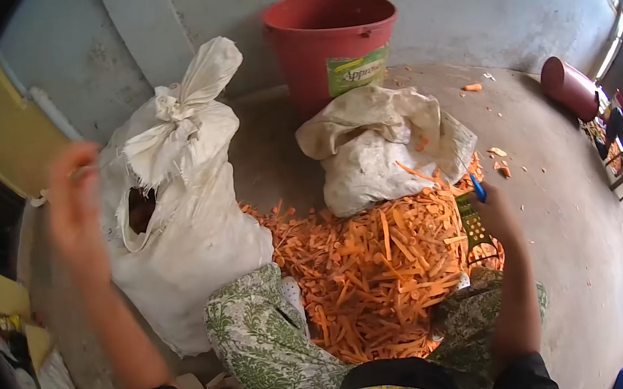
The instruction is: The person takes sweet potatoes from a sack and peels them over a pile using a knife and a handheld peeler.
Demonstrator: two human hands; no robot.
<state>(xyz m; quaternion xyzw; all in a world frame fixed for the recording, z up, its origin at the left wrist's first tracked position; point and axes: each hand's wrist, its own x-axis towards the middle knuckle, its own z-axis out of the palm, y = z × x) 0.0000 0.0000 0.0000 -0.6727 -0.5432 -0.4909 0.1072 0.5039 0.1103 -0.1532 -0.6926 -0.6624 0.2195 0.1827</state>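
Observation:
My left hand (77, 213) is raised beside a tall white woven sack (186, 239), smeared by motion. A thin, pale line shows near its fingertips; I cannot make out what it is. The sack's top is knotted, and a torn hole in its side shows something dark inside. My right hand (496, 212) grips a blue-handled tool (478, 188) whose thin tip points up and away. Close to that hand is a green perforated plastic piece (475, 229). Between my legs lies a big heap of orange cut strips (382, 271), which look like carrot.
A crumpled off-white sack (373, 160) lies behind the heap. Behind that stands a red bucket (300, 57) with a green label, by the wall. A dark red container (570, 88) lies tipped at the right. Orange scraps (505, 170) dot the floor.

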